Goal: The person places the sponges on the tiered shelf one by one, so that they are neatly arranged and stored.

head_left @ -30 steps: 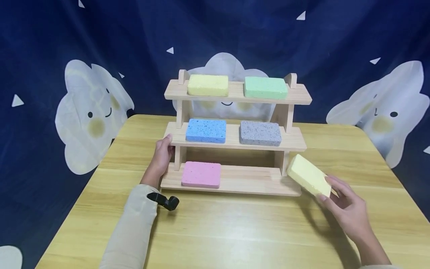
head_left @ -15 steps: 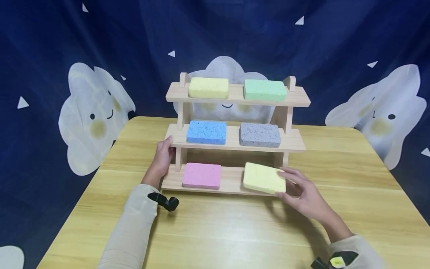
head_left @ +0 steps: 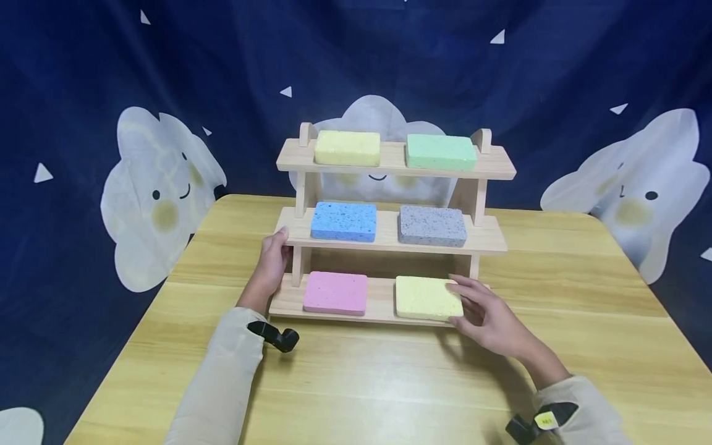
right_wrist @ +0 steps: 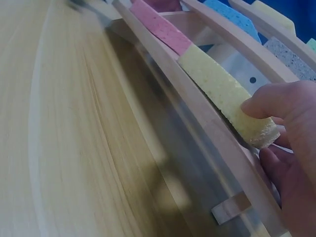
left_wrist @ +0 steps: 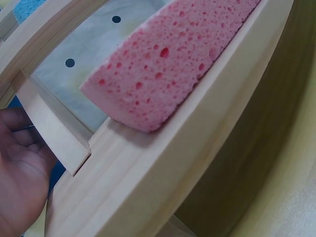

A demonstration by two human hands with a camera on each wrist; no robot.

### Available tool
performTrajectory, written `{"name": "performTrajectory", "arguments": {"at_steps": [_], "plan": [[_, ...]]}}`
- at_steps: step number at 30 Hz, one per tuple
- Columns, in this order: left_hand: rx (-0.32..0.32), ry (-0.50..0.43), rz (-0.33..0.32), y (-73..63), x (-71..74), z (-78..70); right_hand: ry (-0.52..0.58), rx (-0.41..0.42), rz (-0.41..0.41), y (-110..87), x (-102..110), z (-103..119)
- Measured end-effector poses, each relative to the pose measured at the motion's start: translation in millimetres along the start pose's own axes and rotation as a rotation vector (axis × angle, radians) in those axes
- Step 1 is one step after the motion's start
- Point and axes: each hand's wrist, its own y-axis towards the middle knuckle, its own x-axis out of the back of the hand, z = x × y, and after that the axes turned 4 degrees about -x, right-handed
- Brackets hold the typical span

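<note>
A three-tier wooden shelf [head_left: 384,246] stands on the table with sponges on its boards. My left hand [head_left: 271,262] grips the left end of its middle board, thumb on top. With thumb and fingers, my right hand [head_left: 492,318] pinches the right end of a pale yellow sponge [head_left: 427,298] at the right of the bottom board. In the right wrist view the thumb presses on the face of this yellow sponge [right_wrist: 222,91]. To its left on the same board lies a pink sponge [head_left: 335,293], seen close up, pitted with holes, in the left wrist view.
The middle board carries a blue sponge [head_left: 343,221] and a grey sponge [head_left: 432,225]. On the top board are another yellow sponge [head_left: 347,148] and a green sponge [head_left: 440,152]. Behind the wooden table [head_left: 356,383] hangs a dark blue cloth [head_left: 233,62] with clouds.
My right hand has brought the yellow sponge leftward from beside the shelf onto the bottom board, where it now lies straighter. The left hand keeps its grip on the shelf.
</note>
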Motion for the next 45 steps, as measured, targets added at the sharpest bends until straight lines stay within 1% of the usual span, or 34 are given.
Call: {"name": "performTrajectory", "arguments": {"at_steps": [3,7,13,19,22,27,34,41,45], "plan": [[-0.014,0.007,0.010,1.1,-0.4,0.3,-0.006,-0.011,0.006,1.2,-0.2,0.3],[-0.016,-0.007,0.016,1.3,-1.5,1.6,-0.035,-0.019,0.015,1.9,0.1,1.0],[-0.027,-0.010,0.021,2.1,-4.6,1.0,-0.075,-0.011,-0.010,1.0,0.1,0.9],[-0.009,0.008,0.023,-1.1,-2.0,-0.4,-0.071,-0.016,-0.011,0.0,-2.7,2.6],[-0.010,0.009,0.021,-1.6,-1.9,-0.1,-0.071,-0.015,-0.008,0.4,-2.5,2.8],[-0.018,0.004,0.013,1.9,-4.4,-1.2,-0.092,-0.012,-0.017,2.6,-0.7,0.8],[-0.022,0.021,0.008,6.2,-5.3,-2.6,-0.084,-0.024,-0.019,5.0,-0.5,-2.8],[-0.025,0.026,0.031,6.1,-5.2,-0.3,-0.085,-0.039,-0.010,1.2,-1.2,-1.7],[-0.032,0.029,0.027,6.9,-5.0,0.5,-0.082,-0.033,-0.018,1.5,-1.0,-0.7]]}}
